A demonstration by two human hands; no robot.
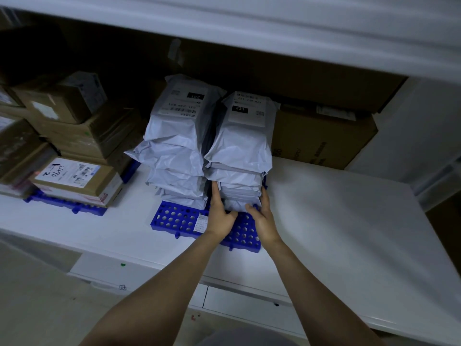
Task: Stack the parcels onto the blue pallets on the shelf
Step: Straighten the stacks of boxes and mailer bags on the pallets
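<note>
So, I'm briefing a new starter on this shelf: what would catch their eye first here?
Two tall stacks of grey parcels stand side by side on a blue pallet at the shelf's centre, with the left hand and right hand pressing the sides of the right stack's base. To the left, cardboard boxes sit piled on a second blue pallet.

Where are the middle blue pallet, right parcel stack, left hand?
middle blue pallet (174, 218), head view, bare perforated front.
right parcel stack (240, 148), head view, top parcel's wrapping.
left hand (220, 216), head view, back of hand.
</note>
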